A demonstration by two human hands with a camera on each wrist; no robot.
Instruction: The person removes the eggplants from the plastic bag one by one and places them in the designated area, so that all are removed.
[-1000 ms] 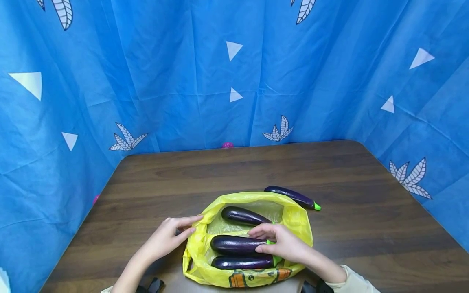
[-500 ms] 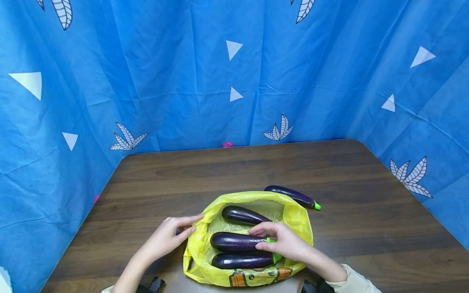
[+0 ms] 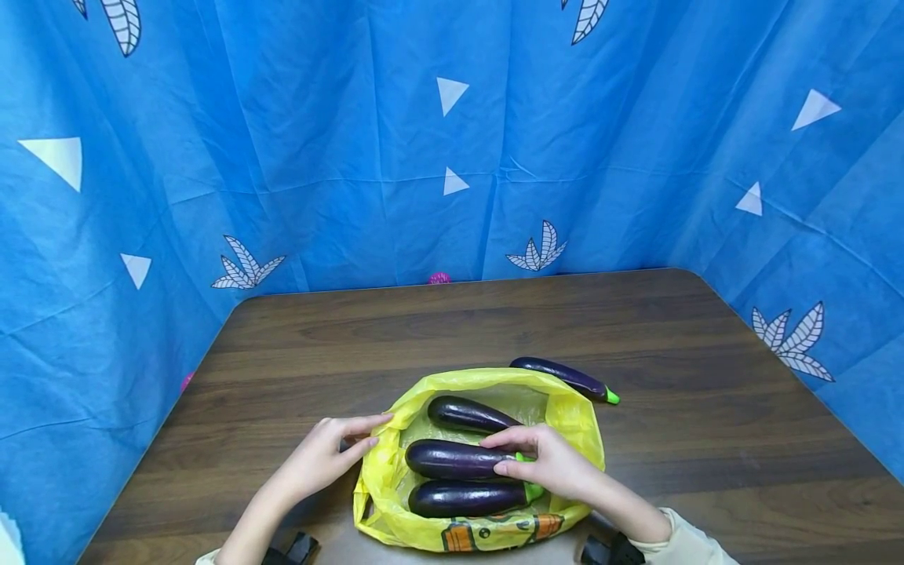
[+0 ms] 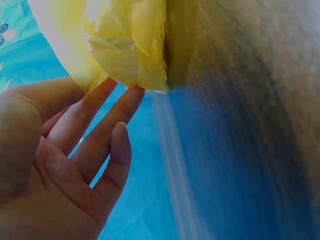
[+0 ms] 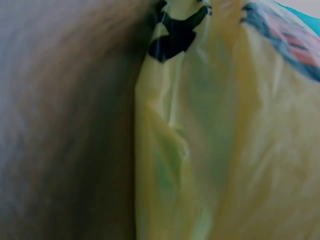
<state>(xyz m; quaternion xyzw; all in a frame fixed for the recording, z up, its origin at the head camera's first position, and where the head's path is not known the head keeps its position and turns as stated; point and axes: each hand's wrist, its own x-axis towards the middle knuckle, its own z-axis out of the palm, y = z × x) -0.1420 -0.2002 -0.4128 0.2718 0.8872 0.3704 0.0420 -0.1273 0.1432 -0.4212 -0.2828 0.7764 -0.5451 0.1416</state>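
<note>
Brown wooden table (image 3: 671, 392) bears a yellow plastic bag (image 3: 575, 420) containing three aubergines; a fourth aubergine (image 3: 561, 377) lies just behind it. Left hand (image 3: 318, 459), fingers straight, touches the bag's left rim. Right hand (image 3: 554, 463) pinches the middle aubergine (image 3: 448, 459) at its green stem end.

Both hands reach forward, the left hand (image 3: 321, 459) flat-fingered, the right hand (image 3: 551, 463) with curled fingers.

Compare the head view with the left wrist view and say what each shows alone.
Only the head view shows the eggplants, three in the bag and one on the table beyond it, and the right hand gripping the middle eggplant. Only the left wrist view shows the left palm with straight fingers. Both show the left hand touching the yellow bag.
</note>
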